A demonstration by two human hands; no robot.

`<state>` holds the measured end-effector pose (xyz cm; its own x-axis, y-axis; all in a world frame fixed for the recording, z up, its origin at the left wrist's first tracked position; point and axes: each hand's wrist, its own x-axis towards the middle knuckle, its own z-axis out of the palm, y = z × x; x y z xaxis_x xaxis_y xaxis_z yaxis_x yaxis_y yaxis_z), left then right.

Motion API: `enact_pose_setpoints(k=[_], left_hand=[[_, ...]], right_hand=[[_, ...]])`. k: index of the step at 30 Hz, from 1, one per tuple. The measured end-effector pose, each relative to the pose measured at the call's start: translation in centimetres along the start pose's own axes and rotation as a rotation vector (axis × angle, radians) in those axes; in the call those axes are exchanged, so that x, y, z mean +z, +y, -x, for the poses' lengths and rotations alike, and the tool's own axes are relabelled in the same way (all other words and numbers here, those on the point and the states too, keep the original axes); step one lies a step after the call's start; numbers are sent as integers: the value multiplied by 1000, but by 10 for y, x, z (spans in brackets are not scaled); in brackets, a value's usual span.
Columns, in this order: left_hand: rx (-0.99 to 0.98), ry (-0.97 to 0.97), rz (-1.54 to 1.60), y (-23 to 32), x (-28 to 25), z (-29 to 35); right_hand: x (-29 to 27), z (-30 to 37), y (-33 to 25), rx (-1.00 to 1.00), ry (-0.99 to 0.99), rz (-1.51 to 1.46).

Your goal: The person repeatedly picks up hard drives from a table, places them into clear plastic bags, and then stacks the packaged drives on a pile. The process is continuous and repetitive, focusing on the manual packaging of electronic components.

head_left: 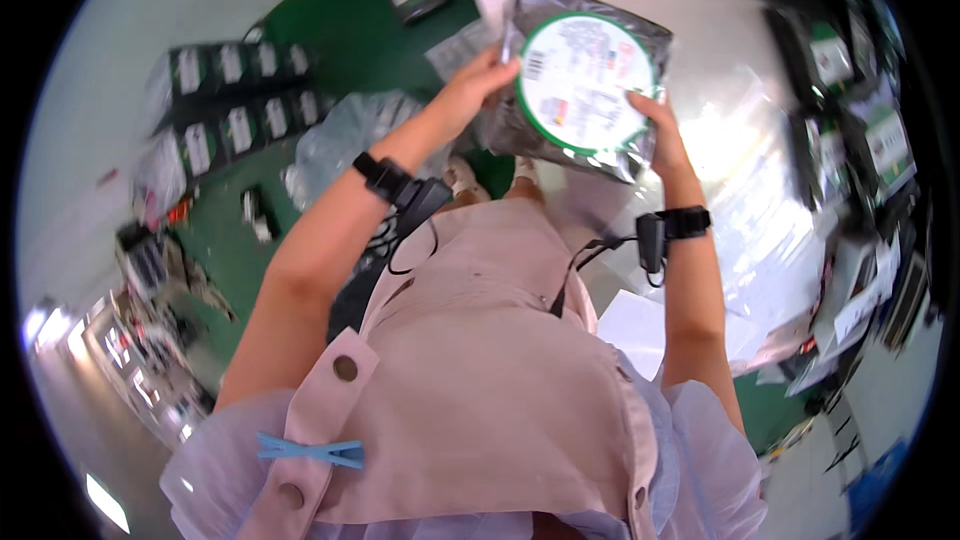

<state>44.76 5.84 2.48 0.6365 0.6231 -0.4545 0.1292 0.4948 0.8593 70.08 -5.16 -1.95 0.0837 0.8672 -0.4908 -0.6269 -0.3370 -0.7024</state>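
Note:
A dark package (588, 80) in glossy clear wrap, with a large round white label edged in green, is held up in front of me at the top middle. My left hand (472, 92) grips its left side, thumb at the label's edge. On the opposite side my right hand (664, 132) holds the lower right corner, with the thumb lying over the label. Both hands' other fingers are hidden behind the package. Black straps with small devices and cables sit on both wrists.
A pale shiny surface (740, 250) lies to my right, with several dark labelled packages (885, 145) along its far right. Two rows of similar packages (240, 132) stand at the left on the green floor (225, 190). Near my feet is a crumpled clear plastic bag (345, 140).

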Motion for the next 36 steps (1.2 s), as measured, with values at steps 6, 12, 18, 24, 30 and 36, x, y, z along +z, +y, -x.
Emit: enact_pose_setpoints(k=[6, 12, 18, 24, 30, 36], left_hand=[[344, -50, -1006, 37, -45, 184], [392, 257, -1363, 19, -72, 291], [182, 850, -980, -56, -121, 416], [-199, 1422, -348, -184, -169, 473], [-63, 1251, -868, -219, -190, 390], [99, 954, -1124, -183, -204, 364]], right_hand=[[59, 5, 23, 492, -223, -139], [195, -1, 111, 836, -471, 171], [313, 19, 198, 1120, -653, 222], [324, 35, 329, 131, -324, 1586], [329, -5, 348, -13, -227, 1311], [366, -31, 302, -664, -256, 1366]])
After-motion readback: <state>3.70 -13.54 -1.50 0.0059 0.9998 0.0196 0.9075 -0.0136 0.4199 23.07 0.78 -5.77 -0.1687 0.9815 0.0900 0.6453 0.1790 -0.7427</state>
